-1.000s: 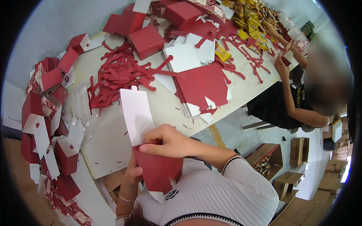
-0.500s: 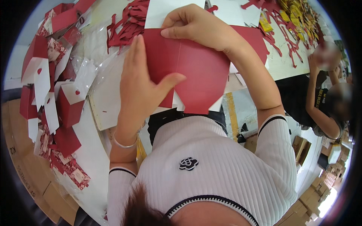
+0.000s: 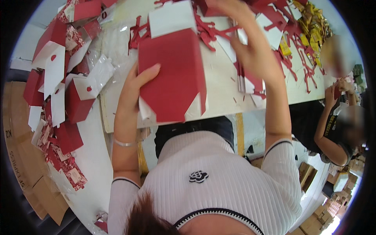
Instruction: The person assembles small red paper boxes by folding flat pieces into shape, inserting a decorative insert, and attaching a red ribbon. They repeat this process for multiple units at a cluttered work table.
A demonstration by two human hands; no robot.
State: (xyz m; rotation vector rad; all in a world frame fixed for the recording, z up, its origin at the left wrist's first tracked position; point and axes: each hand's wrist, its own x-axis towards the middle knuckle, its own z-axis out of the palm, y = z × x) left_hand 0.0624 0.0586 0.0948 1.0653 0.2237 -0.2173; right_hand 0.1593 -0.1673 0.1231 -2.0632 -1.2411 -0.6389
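Note:
A folding carton [image 3: 172,74], red outside with a white flap [image 3: 172,18] at its far end, stands out in front of me above the table's near edge. My left hand [image 3: 132,88] grips its left side, the thumb lying across the red face and the other fingers hidden behind. The carton's near end shows tapered red and white flaps hanging loose. Off to the right, my right hand [image 3: 252,53] is away from the carton, blurred, with its thumb and fingers apart and nothing visible in them. Below it lie flat red and white card blanks [image 3: 244,76].
Folded red and white boxes [image 3: 80,100] are heaped at the left with clear plastic. Red cut card scraps [image 3: 205,33] lie at the back, and yellow packets [image 3: 315,29] at the far right. A brown carton [image 3: 29,156] stands lower left. Another person [image 3: 333,129] works at right.
My right hand has let go of the carton and moved right. My left hand has closed on the carton's left side, and the carton now looks squared into a box shape, shifted left.

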